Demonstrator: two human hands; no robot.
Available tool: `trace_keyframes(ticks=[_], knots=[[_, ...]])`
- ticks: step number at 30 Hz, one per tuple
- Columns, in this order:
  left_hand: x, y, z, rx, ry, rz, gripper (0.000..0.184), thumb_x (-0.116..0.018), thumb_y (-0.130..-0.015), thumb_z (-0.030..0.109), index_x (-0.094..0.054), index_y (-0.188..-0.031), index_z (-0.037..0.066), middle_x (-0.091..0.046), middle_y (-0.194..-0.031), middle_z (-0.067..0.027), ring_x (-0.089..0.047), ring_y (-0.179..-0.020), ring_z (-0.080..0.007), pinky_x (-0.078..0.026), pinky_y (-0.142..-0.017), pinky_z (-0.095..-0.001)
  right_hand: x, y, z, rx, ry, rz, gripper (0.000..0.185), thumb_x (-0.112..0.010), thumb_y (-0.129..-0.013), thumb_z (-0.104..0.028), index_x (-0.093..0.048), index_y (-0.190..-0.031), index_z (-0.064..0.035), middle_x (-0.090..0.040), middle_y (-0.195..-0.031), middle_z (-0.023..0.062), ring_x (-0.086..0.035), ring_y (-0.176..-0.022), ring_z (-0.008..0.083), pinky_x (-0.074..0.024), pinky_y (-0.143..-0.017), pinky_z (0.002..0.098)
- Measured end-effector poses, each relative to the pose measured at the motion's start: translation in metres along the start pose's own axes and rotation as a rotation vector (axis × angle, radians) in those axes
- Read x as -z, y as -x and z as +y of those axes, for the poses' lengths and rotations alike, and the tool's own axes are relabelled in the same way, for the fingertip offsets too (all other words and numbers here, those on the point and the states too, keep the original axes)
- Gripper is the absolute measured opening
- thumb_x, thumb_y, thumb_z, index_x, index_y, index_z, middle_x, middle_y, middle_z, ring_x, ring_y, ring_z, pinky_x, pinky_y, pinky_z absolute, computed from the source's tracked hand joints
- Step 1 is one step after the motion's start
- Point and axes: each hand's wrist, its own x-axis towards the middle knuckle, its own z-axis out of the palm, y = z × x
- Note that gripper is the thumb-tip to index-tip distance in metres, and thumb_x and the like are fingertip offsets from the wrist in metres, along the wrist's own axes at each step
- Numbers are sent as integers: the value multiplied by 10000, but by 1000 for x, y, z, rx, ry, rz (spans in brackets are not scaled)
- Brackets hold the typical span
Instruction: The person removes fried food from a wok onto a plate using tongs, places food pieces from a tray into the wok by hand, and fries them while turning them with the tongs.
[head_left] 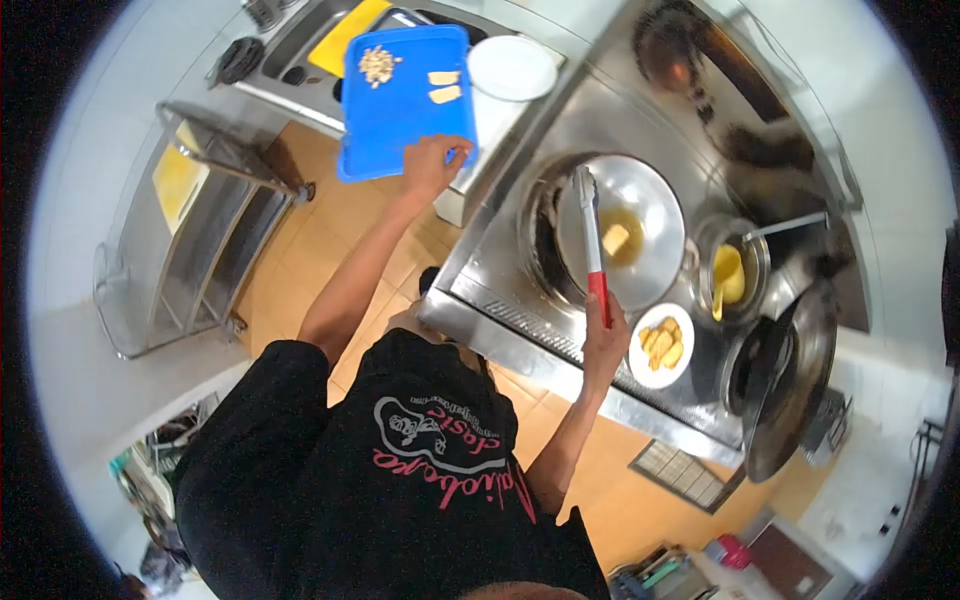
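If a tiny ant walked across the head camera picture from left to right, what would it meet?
Board on the cart → blue tray → round white plate → shiny pan → yellow scoop → big dark pan.

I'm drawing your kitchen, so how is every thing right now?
Blue tray: holding chopped bits, two pale slices
Left hand: bent, at tray's edge
Right hand: gripping tongs
Tongs: over shiny pan
Shiny pan: one piece in oil
Small plate: holding golden pieces
Yellow scoop: inside pot
Dark wok: tilted
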Motion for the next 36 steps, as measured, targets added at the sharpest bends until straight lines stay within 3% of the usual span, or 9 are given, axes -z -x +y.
trace_keyframes(ticks=[7, 9, 11, 13, 14, 17, 25, 32, 36], knots=[[11, -31, -65, 82, 47, -47, 156, -654, -866, 233, -728, -972, 145, -707, -901, -91, -655, -774, -267, -517, -725, -406, -95, -35, -53, 114, 26, -188, 424, -656, -904, -303, -626, -1214, -15, -690, -1029, 203, -654, -921, 253, -482, -856, 345], [9, -40, -88, 100, 41, -44, 158, -648, -869, 234, -723, -977, 146, -705, -919, -98, -656, -793, -277, -515, -736, -415, -119, -41, -71, 54, 52, -226, 421, -655, -919, -315, -637, -1183, 12, -687, -936, 124, -588, -873, 144, -462, -826, 293], [3, -53, -112, 109, 35, -46, 160, -642, -872, 234, -719, -983, 147, -703, -937, -105, -656, -811, -287, -514, -747, -424, -144, -49, -76, 87, 24, -229, 416, -655, -918, -312, -639, -1187, 4, -688, -936, 117, -597, -874, 144, -465, -824, 289], [-5, -67, -135, 165, -43, -69, 173, -645, -867, 241, -709, -993, 142, -692, -996, -111, -655, -866, -297, -510, -760, -434, -159, -54, -98, 45, 75, -285, 405, -649, -920, -303, -641, -1190, -2, -688, -931, 121, -599, -857, 140, -467, -820, 288], [-14, -75, -150, 171, -39, -69, 173, -645, -867, 241, -709, -993, 142, -692, -996, -111, -655, -866, -297, -510, -760, -434, -169, -59, -94, 144, 92, -258, 371, -642, -915, -312, -648, -1156, -30, -677, -870, 204, -647, -757, 235, -499, -729, 367], [-47, -99, -189, 162, -69, 5, 181, -656, -852, 245, -708, -983, 131, -685, -1003, -113, -651, -891, -315, -510, -768, -445, -183, -67, -99, 69, 121, -267, 387, -657, -907, -290, -640, -1166, -2, -687, -896, 204, -653, -782, 233, -501, -742, 350], [-108, -139, -206, 205, -212, -144, 364, -720, -795, 311, -658, -1112, 145, -630, -1117, -131, -578, -1067, -348, -450, -886, -518, -181, -71, -107, -34, 53, -249, 427, -659, -912, -274, -621, -1224, 15, -678, -954, 101, -576, -861, 142, -467, -808, 302], [-113, -153, -192, 230, -302, -155, 374, -721, -803, 280, -621, -1137, 144, -633, -1101, -126, -582, -1053, -352, -449, -875, -530, -174, -68, -107, -70, -6, -223, 414, -652, -923, -288, -622, -1207, 12, -649, -917, 73, -549, -847, 124, -456, -785, 282], [-109, -157, -198, 246, -115, -254, 329, -702, -819, 215, -609, -1120, 123, -667, -1022, -129, -623, -990, -354, -476, -834, -505, -170, -66, -108, -67, 9, -211, 414, -665, -916, -282, -616, -1213, 2, -664, -960, 105, -579, -863, 140, -470, -801, 298]])
